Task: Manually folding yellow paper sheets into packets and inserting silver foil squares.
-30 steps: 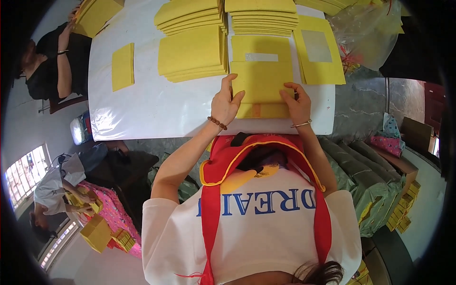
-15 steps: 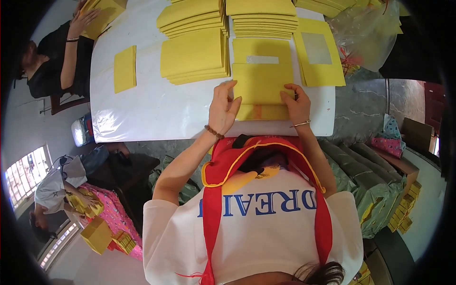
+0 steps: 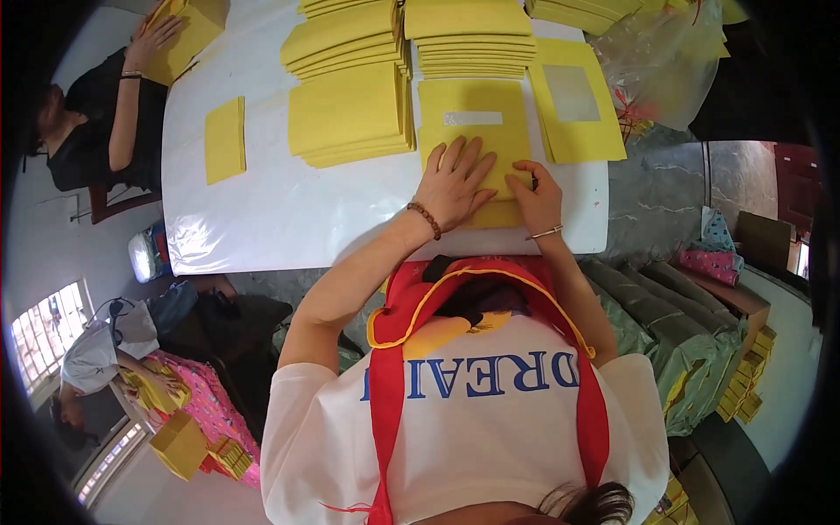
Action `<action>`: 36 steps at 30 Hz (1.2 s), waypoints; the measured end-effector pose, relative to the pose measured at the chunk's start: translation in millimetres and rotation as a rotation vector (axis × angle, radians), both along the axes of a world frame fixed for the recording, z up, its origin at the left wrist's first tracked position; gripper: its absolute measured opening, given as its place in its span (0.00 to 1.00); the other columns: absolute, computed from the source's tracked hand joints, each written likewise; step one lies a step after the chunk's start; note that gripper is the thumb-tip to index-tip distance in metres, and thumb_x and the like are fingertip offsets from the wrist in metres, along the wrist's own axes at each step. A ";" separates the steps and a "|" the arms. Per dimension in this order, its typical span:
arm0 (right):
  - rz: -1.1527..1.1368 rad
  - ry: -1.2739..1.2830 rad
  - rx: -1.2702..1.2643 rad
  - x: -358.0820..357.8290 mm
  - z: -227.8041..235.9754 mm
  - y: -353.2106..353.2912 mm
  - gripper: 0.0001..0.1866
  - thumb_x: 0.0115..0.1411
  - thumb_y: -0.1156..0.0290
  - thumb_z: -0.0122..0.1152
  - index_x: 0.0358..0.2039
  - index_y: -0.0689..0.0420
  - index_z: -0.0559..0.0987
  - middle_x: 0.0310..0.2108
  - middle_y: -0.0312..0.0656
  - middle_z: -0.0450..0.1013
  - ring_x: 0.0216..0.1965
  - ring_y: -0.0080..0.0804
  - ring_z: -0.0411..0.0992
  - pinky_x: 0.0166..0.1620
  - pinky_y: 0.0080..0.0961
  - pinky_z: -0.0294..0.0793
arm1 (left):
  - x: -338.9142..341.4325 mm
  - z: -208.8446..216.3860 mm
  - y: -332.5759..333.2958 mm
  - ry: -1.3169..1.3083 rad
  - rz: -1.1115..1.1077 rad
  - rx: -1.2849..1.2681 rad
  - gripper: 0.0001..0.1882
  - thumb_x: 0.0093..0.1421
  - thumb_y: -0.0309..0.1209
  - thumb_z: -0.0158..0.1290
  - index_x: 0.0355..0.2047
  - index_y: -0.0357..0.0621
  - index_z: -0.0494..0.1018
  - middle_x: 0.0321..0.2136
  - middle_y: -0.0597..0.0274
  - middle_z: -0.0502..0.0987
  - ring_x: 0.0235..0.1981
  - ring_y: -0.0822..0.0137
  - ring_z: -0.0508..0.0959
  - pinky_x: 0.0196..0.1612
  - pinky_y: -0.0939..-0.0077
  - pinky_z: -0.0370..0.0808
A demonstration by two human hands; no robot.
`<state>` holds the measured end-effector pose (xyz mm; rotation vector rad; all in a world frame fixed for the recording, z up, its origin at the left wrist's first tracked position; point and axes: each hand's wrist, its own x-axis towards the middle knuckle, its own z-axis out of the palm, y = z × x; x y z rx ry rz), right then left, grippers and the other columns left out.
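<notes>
A folded piece of yellow paper (image 3: 437,97) with a pale strip (image 3: 473,117) across it lies flat near the table's front edge. My left hand (image 3: 457,184) rests palm down on its lower part, fingers spread, and hides some of it. At the right edge of the same paper is my right hand (image 3: 540,199), its fingers bent in and closed at the paper's edge. Left of it stands a stack of folded yellow paper pieces (image 3: 350,109). On the right lies a flat yellow piece with a grey-white panel (image 3: 572,93).
More yellow stacks (image 3: 471,35) line the far side of the white-covered table (image 3: 262,206). A single yellow piece (image 3: 225,140) lies at left. A clear plastic bag (image 3: 669,66) is at the back right. A co-worker's hand (image 3: 156,39) touches yellow card at far left; another person sits lower left.
My left hand has moved right, from beside the yellow paper to flat on top of it. My right hand has stayed at the right edge. The whole view has shifted slightly.
</notes>
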<state>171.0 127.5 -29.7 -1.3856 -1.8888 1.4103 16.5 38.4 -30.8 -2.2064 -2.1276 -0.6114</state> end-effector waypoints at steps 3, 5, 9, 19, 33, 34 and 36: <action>0.064 -0.299 0.636 -2.4 8.5 -12.3 0.20 0.49 0.64 0.60 0.44 0.53 0.72 0.46 0.44 0.67 0.45 0.35 0.67 0.47 0.38 0.63 | 1.8 -1.3 0.1 0.008 0.007 -0.014 0.28 0.52 0.45 0.50 0.53 0.49 0.63 0.54 0.54 0.60 0.55 0.53 0.59 0.55 0.56 0.55; 0.168 -0.286 0.771 -6.3 11.0 -16.8 0.22 0.51 0.61 0.57 0.47 0.52 0.70 0.51 0.44 0.62 0.51 0.38 0.61 0.51 0.46 0.56 | 2.5 -1.9 0.6 0.003 0.012 -0.016 0.28 0.52 0.43 0.50 0.53 0.49 0.63 0.54 0.54 0.60 0.55 0.53 0.58 0.55 0.56 0.55; 0.479 -0.241 0.799 -11.9 -2.9 -14.8 0.27 0.56 0.52 0.47 0.53 0.52 0.65 0.59 0.43 0.55 0.60 0.41 0.51 0.57 0.58 0.41 | -1.1 -1.4 -0.4 -0.020 -0.008 -0.056 0.28 0.50 0.37 0.50 0.52 0.44 0.62 0.55 0.53 0.59 0.56 0.52 0.57 0.56 0.55 0.54; 0.508 -0.489 0.873 -19.6 -4.5 -20.1 0.28 0.57 0.51 0.45 0.57 0.46 0.62 0.61 0.40 0.51 0.62 0.38 0.48 0.54 0.66 0.41 | -20.9 14.3 -27.9 -0.371 -0.059 0.008 0.26 0.47 0.26 0.52 0.49 0.38 0.63 0.47 0.50 0.64 0.50 0.51 0.63 0.50 0.61 0.61; 0.114 0.535 -0.154 20.4 20.6 5.9 0.35 0.60 0.75 0.48 0.63 0.53 0.44 0.55 0.48 0.59 0.57 0.32 0.56 0.54 0.24 0.58 | -4.3 10.8 -5.3 0.266 -0.076 0.034 0.24 0.44 0.31 0.49 0.43 0.34 0.67 0.25 0.61 0.67 0.27 0.64 0.68 0.30 0.74 0.67; 0.112 0.535 -0.152 24.8 22.0 2.1 0.35 0.60 0.75 0.48 0.63 0.53 0.44 0.55 0.48 0.59 0.57 0.32 0.56 0.54 0.24 0.58 | -5.9 12.4 -2.9 0.252 -0.079 0.016 0.24 0.44 0.30 0.49 0.44 0.34 0.67 0.23 0.62 0.67 0.25 0.64 0.68 0.28 0.74 0.67; -0.074 0.525 -0.093 32.9 23.1 -5.3 0.33 0.61 0.72 0.47 0.63 0.54 0.43 0.53 0.47 0.62 0.54 0.33 0.61 0.53 0.27 0.59 | -9.3 25.5 -2.9 0.165 -0.080 0.056 0.25 0.43 0.28 0.49 0.45 0.36 0.68 0.23 0.62 0.68 0.25 0.64 0.68 0.28 0.73 0.67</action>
